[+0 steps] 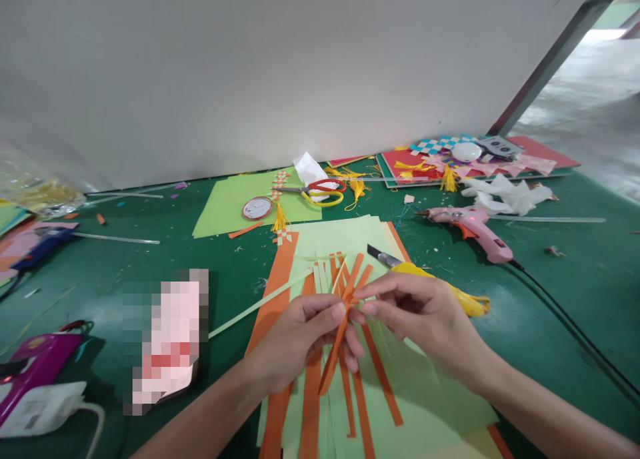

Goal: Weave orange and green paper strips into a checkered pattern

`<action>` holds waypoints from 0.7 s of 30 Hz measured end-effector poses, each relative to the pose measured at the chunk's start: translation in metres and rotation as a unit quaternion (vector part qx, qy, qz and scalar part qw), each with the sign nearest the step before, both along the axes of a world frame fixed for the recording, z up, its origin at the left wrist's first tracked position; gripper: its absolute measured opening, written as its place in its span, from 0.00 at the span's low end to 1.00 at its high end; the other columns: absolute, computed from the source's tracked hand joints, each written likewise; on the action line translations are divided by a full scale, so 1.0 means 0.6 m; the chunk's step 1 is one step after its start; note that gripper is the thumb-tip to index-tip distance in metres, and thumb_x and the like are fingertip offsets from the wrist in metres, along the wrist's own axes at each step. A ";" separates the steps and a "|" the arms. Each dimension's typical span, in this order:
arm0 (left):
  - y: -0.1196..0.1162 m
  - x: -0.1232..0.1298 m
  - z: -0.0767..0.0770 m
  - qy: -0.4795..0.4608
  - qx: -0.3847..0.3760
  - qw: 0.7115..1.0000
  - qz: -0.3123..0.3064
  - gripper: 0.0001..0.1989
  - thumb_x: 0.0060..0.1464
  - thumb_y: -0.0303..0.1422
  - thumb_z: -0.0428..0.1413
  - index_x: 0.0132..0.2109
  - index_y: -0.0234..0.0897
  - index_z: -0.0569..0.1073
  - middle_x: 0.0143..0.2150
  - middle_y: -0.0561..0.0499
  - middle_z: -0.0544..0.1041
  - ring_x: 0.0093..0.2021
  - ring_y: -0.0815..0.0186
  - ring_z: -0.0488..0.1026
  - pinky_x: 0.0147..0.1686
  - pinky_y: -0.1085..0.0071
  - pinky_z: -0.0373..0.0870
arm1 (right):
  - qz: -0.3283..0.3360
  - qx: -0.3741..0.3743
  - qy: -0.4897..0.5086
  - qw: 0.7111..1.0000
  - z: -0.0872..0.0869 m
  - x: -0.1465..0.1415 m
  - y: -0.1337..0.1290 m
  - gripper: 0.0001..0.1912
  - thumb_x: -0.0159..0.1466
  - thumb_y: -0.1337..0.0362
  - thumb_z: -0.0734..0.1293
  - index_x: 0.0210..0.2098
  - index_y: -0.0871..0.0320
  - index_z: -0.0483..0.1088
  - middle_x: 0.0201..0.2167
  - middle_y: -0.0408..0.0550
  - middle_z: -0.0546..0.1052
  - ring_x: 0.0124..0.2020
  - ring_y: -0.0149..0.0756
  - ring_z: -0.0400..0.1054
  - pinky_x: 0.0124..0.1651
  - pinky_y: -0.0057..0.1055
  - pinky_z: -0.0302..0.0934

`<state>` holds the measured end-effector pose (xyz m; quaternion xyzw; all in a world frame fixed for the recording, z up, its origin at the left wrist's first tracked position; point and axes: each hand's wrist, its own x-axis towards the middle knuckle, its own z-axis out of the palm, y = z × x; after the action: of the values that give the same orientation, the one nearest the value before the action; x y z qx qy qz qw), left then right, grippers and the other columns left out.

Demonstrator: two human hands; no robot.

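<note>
Between my two hands are orange paper strips (336,352), crossing or folded near the fingertips. My left hand (315,332) pinches them between thumb and fingers. The thumb and forefinger of my right hand (407,305) close on the same strips from the right; the exact fold is partly hidden by the fingers. Below the hands lie light green paper sheets (425,405) with loose orange and pale green strips on top. A yellow utility knife (465,299) with its blade out rests just behind my right hand.
Red-and-yellow scissors (325,191) and a round tin (257,208) lie on green paper (220,205) farther back. To the right sits a pink glue gun (470,229) with a black cord. A pixelated pink object (170,339) and a purple device (45,365) are at left.
</note>
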<state>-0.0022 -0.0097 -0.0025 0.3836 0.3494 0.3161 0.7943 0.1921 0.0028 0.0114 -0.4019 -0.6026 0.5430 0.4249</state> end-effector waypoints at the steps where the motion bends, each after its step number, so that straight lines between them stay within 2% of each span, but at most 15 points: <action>1: 0.000 0.001 0.000 -0.001 -0.001 1.000 -0.001 0.16 0.58 0.44 0.57 0.35 0.33 0.76 0.25 0.51 0.77 0.23 0.71 0.75 0.28 0.77 0.68 | 0.000 -0.004 0.001 1.000 0.000 0.000 0.000 0.07 0.60 0.60 0.70 0.36 0.55 0.79 0.17 0.37 0.64 0.17 0.25 0.51 0.20 0.26 0.47; 4: 0.001 0.003 0.003 0.000 -0.005 1.000 -0.004 0.16 0.59 0.44 0.57 0.34 0.33 0.75 0.25 0.50 0.77 0.23 0.72 0.75 0.28 0.77 0.68 | -0.005 -0.020 0.003 1.000 -0.001 0.000 -0.001 0.12 0.59 0.61 0.71 0.43 0.53 0.77 0.15 0.34 0.59 0.17 0.24 0.50 0.20 0.25 0.46; 9: -0.001 0.003 0.006 0.024 -0.014 1.000 0.005 0.18 0.56 0.46 0.58 0.33 0.33 0.74 0.24 0.50 0.77 0.22 0.71 0.75 0.25 0.78 0.67 | 0.016 -0.038 -0.006 0.999 -0.003 -0.002 -0.001 0.09 0.59 0.56 0.71 0.31 0.55 0.78 0.16 0.38 0.62 0.18 0.26 0.52 0.21 0.27 0.48; 13: -0.003 0.002 0.003 0.038 -0.012 0.999 0.006 0.18 0.55 0.46 0.59 0.32 0.33 0.73 0.24 0.50 0.76 0.22 0.70 0.75 0.23 0.78 0.67 | 0.024 -0.042 -0.012 0.999 -0.002 -0.001 0.000 0.07 0.59 0.58 0.71 0.31 0.55 0.77 0.16 0.38 0.63 0.18 0.26 0.54 0.22 0.26 0.49; 16: -0.004 0.003 0.001 0.020 -0.003 1.000 -0.003 0.17 0.57 0.45 0.58 0.31 0.34 0.74 0.24 0.50 0.76 0.23 0.70 0.75 0.26 0.77 0.69 | 0.057 -0.065 -0.022 0.996 -0.001 -0.003 -0.002 0.06 0.58 0.60 0.71 0.32 0.56 0.76 0.15 0.37 0.64 0.18 0.26 0.55 0.22 0.26 0.49; 19: -0.002 0.005 0.005 0.029 0.036 0.999 -0.013 0.18 0.59 0.45 0.55 0.31 0.34 0.75 0.27 0.49 0.78 0.25 0.69 0.76 0.32 0.73 0.72 | 0.106 -0.115 0.017 0.988 -0.004 -0.004 -0.004 0.06 0.61 0.60 0.69 0.32 0.56 0.73 0.18 0.39 0.69 0.20 0.28 0.62 0.25 0.27 0.54; 21: -0.001 0.005 0.010 0.106 0.105 0.989 0.004 0.18 0.61 0.45 0.52 0.33 0.35 0.77 0.29 0.48 0.79 0.28 0.67 0.76 0.36 0.71 0.72 | 0.100 -0.126 0.060 0.985 -0.006 -0.002 -0.002 0.07 0.62 0.60 0.69 0.31 0.56 0.71 0.19 0.40 0.69 0.22 0.28 0.64 0.27 0.27 0.56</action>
<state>0.0011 -0.0101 0.0035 0.4946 0.3977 0.3122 0.7069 0.1909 0.0018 0.0076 -0.3564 -0.5399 0.6775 0.3500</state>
